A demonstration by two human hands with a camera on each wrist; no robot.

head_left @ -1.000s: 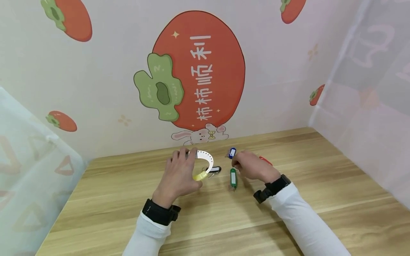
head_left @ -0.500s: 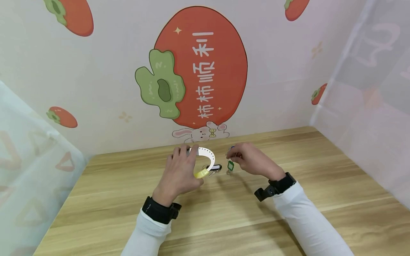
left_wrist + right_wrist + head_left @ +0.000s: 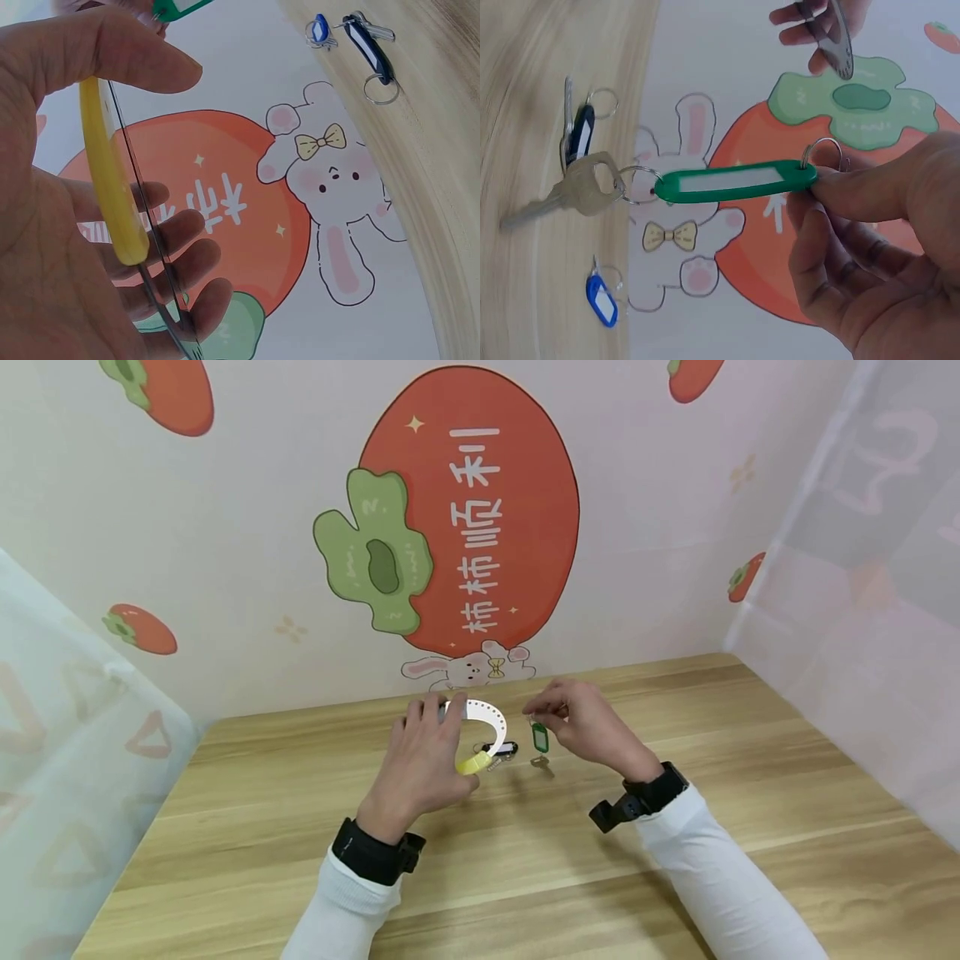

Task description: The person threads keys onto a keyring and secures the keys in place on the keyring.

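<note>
My left hand holds a curved band, pale with a row of small holes, between thumb and fingers. A yellow piece forms one end of it, by the thumb. Over the table, my right hand pinches the small metal ring of a green key tag with a white label. From the tag's other ring hangs a key, lowest of all in the head view. Behind the curved band lies a black key tag with its own key and ring.
A blue key tag with a ring lies on the wooden table, hidden in the head view by the right hand. Right behind the table stands a wall printed with persimmons and a rabbit; fabric sides flank it.
My right hand has lifted the green key tag off the table and moved slightly left and back; its key now dangles. The left hand keeps its hold on the curved band, nearly still.
</note>
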